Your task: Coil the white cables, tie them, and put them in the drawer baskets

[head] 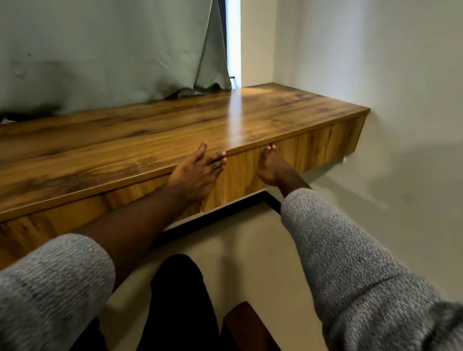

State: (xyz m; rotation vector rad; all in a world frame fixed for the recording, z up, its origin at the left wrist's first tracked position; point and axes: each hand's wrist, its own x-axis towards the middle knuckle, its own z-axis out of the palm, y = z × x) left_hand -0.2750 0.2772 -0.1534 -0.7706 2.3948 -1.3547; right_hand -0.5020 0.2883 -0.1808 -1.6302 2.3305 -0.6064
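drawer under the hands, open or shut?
Shut. The drawer front sits flush with the neighbouring fronts under the desk top; no interior shows. Left hand and right hand rest on it, fingers straight.

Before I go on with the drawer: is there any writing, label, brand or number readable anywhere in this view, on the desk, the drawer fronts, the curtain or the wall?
None: no text, label, brand or number shows anywhere in this view.
The wooden desk top and the drawer front, which the left hand and right hand touch, show only wood grain.
The grey-green curtain and the wall are plain.
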